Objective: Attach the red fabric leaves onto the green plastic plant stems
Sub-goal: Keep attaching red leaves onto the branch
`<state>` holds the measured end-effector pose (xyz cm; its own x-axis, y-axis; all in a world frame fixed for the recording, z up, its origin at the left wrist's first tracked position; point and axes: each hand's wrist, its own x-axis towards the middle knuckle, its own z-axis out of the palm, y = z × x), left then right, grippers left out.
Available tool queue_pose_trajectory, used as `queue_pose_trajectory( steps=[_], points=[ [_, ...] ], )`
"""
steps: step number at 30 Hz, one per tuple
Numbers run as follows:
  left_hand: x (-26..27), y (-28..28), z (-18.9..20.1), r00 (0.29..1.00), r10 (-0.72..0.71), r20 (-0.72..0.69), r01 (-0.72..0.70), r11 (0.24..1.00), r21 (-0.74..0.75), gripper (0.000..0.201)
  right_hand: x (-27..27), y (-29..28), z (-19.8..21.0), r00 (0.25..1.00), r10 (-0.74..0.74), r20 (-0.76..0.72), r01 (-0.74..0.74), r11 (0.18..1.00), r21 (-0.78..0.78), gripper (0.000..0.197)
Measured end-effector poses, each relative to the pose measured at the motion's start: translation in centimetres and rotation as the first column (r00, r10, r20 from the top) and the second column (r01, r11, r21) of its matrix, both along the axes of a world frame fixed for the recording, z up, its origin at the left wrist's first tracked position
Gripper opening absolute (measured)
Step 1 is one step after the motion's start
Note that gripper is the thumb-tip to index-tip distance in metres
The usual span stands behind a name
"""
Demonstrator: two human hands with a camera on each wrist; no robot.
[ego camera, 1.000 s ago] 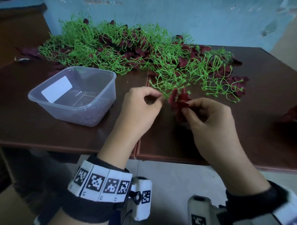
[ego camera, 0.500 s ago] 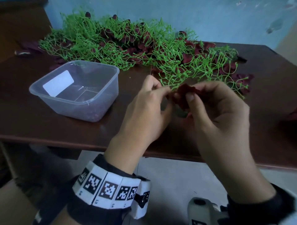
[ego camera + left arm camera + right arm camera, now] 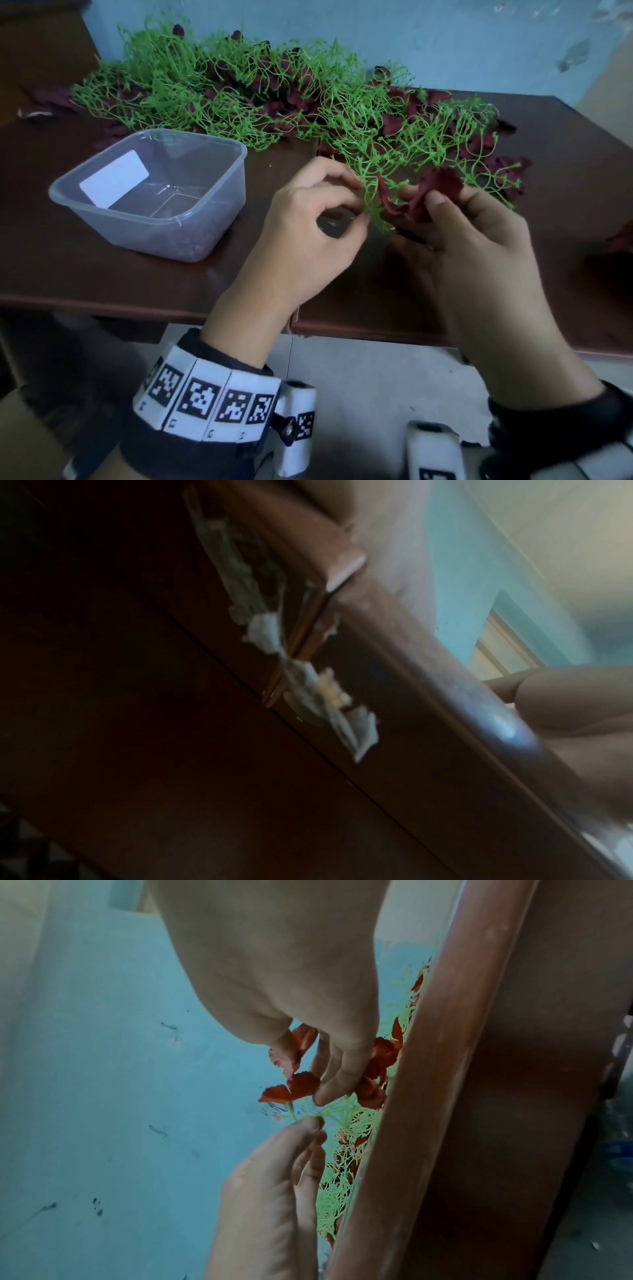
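Closest in, both hands hover over the table's (image 3: 102, 284) front edge. The left hand (image 3: 308, 219) pinches a green stem (image 3: 371, 202) and the right hand (image 3: 472, 240) grips a red leaf (image 3: 435, 188) right against it. The empty plastic tub (image 3: 154, 192) sits left; the stem pile (image 3: 239, 92) lies along the wall.

Wall: pale blue paint (image 3: 445, 44) behind the tabletop, scuffed, with chipped patches and dark marks.
Tabletop: dark reddish-brown wood (image 3: 102, 274), glossy, with a seam (image 3: 295, 315) running front to back where two sections meet.
Table edge: rounded front lip (image 3: 438, 1069); torn whitish scraps (image 3: 346, 723) cling near the seam on the underside.
Floor: light grey (image 3: 370, 377), plain, seen below the table's front edge.
Light: dim and cool, soft shadows under the table.
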<state>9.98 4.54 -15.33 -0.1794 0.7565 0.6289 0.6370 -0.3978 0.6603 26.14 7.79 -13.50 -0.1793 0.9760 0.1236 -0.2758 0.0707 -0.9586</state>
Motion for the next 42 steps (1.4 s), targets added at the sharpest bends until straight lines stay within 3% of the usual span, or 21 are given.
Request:
queue_pose_trajectory(
  steps=[4, 12, 15, 19, 23, 29, 34, 37, 40, 42],
  points=[
    [0.1, -0.1, -0.1, 0.994, 0.017, -0.107, -0.016, 1.000, 0.012, 0.006, -0.1, 0.2, 0.6, 0.985, -0.027, -0.169, 0.004, 0.991, -0.136, 0.022],
    [0.3, -0.4, 0.1, 0.990, -0.114, -0.087, 0.108, 0.992, -0.070, 0.007, 0.4, 0.6, 1.1, 0.961, 0.012, -0.275, -0.083, 0.965, -0.250, 0.024],
    [0.2, -0.6, 0.4, 0.984, -0.178, -0.027, 0.174, 0.978, -0.115, 0.019, 0.4, 0.7, 1.2, 0.947, 0.026, -0.320, -0.112, 0.961, -0.253, 0.023],
    [0.4, -0.6, 0.6, 0.991, -0.116, 0.063, 0.123, 0.986, -0.114, 0.039, 0.5, 0.6, 1.5, 0.938, 0.056, -0.343, -0.145, 0.960, -0.239, 0.023],
    [0.4, -0.1, 0.0, 0.992, -0.045, 0.118, 0.061, 0.989, -0.135, 0.025, 0.3, 0.5, 1.5, 0.915, 0.082, -0.394, -0.192, 0.949, -0.250, 0.018],
    [0.1, -0.1, -0.2, 0.965, -0.134, 0.223, 0.174, 0.971, -0.167, 0.005, 0.3, 0.4, 1.3, 0.929, 0.100, -0.356, -0.192, 0.953, -0.233, 0.022],
    [0.1, -0.2, -0.1, 0.936, -0.215, 0.278, 0.262, 0.954, -0.143, 0.028, 0.2, 0.3, 1.2, 0.931, 0.116, -0.346, -0.205, 0.951, -0.233, 0.021],
    [0.1, -0.5, 0.2, 0.955, -0.207, 0.212, 0.245, 0.954, -0.173, 0.029, 0.1, 0.3, 1.2, 0.940, 0.106, -0.323, -0.186, 0.956, -0.226, 0.022],
    [0.0, -0.6, 0.4, 0.960, -0.177, 0.218, 0.216, 0.962, -0.169, 0.015, 0.0, 0.1, 1.3, 0.967, 0.117, -0.224, -0.165, 0.964, -0.207, 0.020],
    [-0.1, -0.4, 0.3, 0.978, -0.113, 0.173, 0.138, 0.980, -0.141, 0.014, -0.1, -0.1, 1.2, 0.971, 0.133, -0.198, -0.173, 0.964, -0.201, 0.021]
  ],
)
